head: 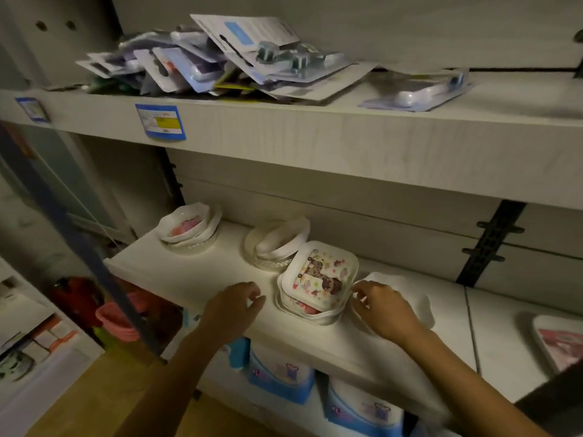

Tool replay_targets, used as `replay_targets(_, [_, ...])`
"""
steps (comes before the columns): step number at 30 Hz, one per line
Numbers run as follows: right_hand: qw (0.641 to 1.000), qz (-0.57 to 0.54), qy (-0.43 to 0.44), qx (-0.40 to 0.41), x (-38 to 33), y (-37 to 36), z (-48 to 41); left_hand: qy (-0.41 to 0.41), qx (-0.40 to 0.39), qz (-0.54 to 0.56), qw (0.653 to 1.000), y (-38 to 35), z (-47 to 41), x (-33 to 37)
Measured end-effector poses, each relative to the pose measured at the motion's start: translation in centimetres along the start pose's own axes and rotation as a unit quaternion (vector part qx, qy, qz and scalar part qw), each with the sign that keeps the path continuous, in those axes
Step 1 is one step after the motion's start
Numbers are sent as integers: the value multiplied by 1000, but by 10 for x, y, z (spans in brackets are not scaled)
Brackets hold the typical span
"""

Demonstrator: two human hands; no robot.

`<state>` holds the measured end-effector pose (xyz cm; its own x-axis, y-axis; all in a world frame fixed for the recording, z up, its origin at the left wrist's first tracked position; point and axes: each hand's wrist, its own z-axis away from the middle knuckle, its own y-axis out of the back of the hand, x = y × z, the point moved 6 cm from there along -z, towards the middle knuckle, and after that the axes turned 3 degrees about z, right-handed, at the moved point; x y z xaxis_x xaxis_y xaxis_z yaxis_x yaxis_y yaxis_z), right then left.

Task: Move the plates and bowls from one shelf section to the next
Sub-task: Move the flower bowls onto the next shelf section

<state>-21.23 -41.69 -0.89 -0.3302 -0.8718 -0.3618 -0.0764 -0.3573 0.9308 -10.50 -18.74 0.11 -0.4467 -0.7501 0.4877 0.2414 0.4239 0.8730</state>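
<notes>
A stack of square bowls, the top one printed with a giraffe [320, 275], stands near the front of the middle shelf [189, 272]. My left hand [235, 302] hovers just left of the stack, fingers curled and apart, holding nothing. My right hand [380, 305] is at the stack's right side, fingers near its rim, lying over a white wavy-edged plate [413, 298]. Behind stand a stack of white bowls [277, 241] and, at far left, bowls with a pink print [189, 227]. A pink-patterned plate [560, 342] lies in the adjoining section at right.
The upper shelf [315, 137] overhangs, piled with blister packs [220, 58] and carrying blue price labels [161, 121]. A black bracket strip [492, 244] marks the section divide. Blue-and-white packages [280, 373] sit below. A blue post [79, 241] and pink basket [116, 320] stand left.
</notes>
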Motion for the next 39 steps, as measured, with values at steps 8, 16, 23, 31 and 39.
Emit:
replay_targets(8, [969, -43, -244, -19, 9, -27, -60, -52, -11, 17, 998, 29, -66, -30])
replay_targets(16, [940, 21, -340, -18, 5, -28, -71, -65, -48, 22, 996, 36, -107, -65])
replay_targets(23, [949, 13, -315, 31, -4, -7, -56, -38, -59, 76, 995, 26, -138, -76])
replay_targets(31, [941, 15, -324, 92, -12, 13, -1, -22, -77, 28, 996, 0, -194, -67])
replay_targets(39, [937, -18, -331, 113, -17, 15, 44, 20, -80, -82, 993, -19, -222, -92])
